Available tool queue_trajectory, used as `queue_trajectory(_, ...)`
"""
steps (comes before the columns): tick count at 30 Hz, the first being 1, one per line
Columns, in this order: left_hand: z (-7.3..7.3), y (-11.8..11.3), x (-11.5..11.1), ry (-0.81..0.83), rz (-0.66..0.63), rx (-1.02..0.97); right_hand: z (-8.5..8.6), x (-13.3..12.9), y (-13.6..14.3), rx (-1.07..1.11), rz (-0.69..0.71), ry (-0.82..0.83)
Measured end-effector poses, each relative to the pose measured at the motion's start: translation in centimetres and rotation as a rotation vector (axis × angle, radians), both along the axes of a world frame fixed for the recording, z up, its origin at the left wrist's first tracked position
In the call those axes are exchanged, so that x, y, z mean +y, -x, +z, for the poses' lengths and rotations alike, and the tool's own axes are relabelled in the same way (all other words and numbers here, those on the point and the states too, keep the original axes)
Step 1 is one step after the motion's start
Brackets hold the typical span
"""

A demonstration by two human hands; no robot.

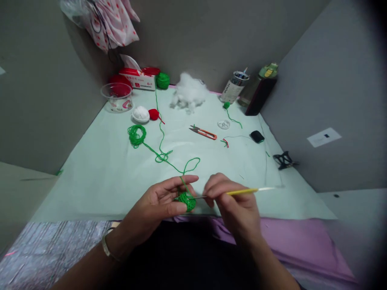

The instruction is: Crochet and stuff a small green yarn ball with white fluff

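Near the table's front edge, my left hand (165,199) pinches a small green crochet piece (188,202) between thumb and fingers. Its index finger is stretched out, with green yarn (184,183) passing over it. My right hand (231,201) grips a crochet hook (242,192) with a yellow handle, held much like a pen. The hook's metal tip meets the green piece; whether it is inside a stitch I cannot tell. From my left hand the yarn runs back in loose loops to a green yarn coil (137,135) on the table.
Thread snips (203,132) lie mid-table, with white stuffing (191,92) behind. A white ball (140,114) and red piece (154,114) sit left, near a clear tub (117,98) and tissue box (142,80). A can (235,87) and bottle (259,88) stand back right.
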State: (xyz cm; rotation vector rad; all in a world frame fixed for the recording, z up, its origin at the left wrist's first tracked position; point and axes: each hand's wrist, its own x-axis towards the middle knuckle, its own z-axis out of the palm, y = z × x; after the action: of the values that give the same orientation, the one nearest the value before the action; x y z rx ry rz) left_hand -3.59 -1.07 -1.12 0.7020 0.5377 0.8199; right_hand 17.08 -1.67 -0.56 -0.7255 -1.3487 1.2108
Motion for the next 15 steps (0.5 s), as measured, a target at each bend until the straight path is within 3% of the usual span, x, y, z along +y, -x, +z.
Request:
queue_trajectory(4, -0.3, -0.5, -0.3, 0.017, 0.043, 0.029, -0.2, -0.1, 1.1, -0.17, -0.067, -0.119)
queue_trajectory(15, 1.4, -0.5, -0.4, -0.166, 0.216, 0.291, -1.0, 0.8, 1.5, 0.175, 0.002, 0.1)
